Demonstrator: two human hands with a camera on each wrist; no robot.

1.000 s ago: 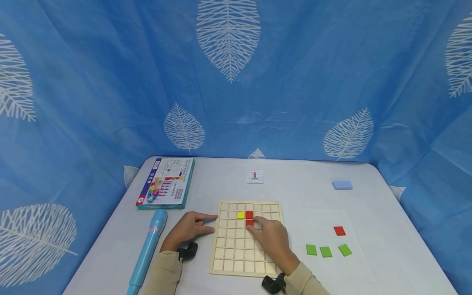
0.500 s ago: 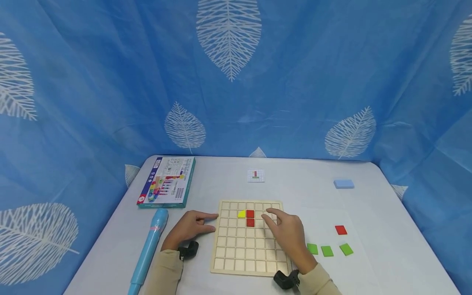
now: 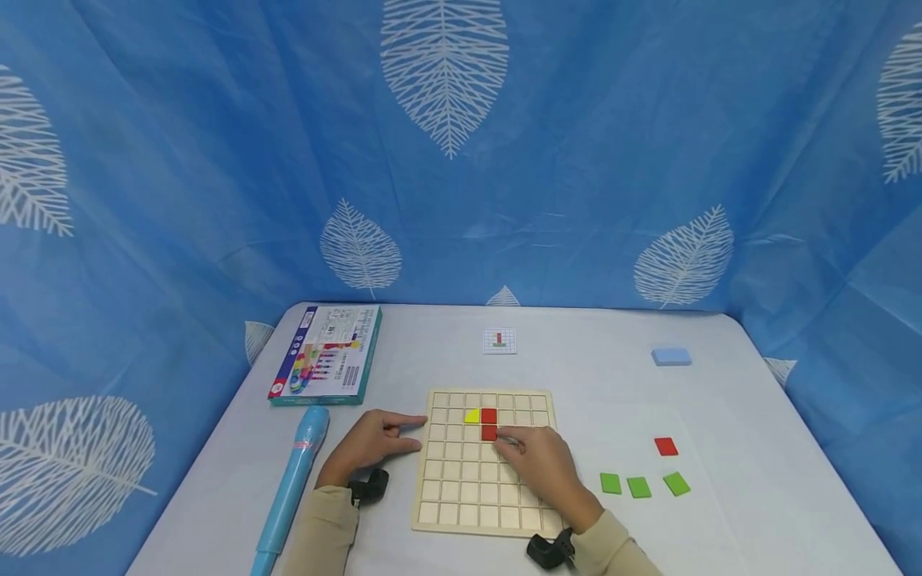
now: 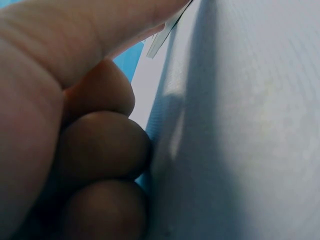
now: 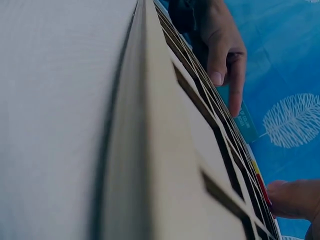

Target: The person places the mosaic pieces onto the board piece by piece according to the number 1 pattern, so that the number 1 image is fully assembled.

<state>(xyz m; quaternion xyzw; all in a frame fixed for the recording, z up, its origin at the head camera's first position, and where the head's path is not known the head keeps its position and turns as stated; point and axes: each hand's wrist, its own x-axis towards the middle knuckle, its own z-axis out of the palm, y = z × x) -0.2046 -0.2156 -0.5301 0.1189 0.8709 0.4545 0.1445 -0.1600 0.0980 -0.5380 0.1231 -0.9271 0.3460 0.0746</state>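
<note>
A: How are the hands placed at the desk?

B: The left hand is held at the left edge of the wooden grid board. Its thumb and forefinger are stretched out and spread well apart, their tips set against that edge; the other fingers are folded in, as is shown from the left wrist. Nothing is gripped by it.

A: And the right hand?

B: It is held over the right part of the board. Its thumb and forefinger are only slightly parted, and the lower red tile is touched at its right edge rather than enclosed.

A: Where is that tile seated?

B: In the middle column, third row from the far edge. Just beyond it the upper red tile is set, with a yellow piece placed in the cell to the left.

A: What else is laid out?

B: To the right of the board, a loose red tile is laid, with three green tiles spread nearer. Beyond the board a small patterned card is placed; farther right, a blue block. On the left, a printed box is set beyond a long light-blue rod.
</note>
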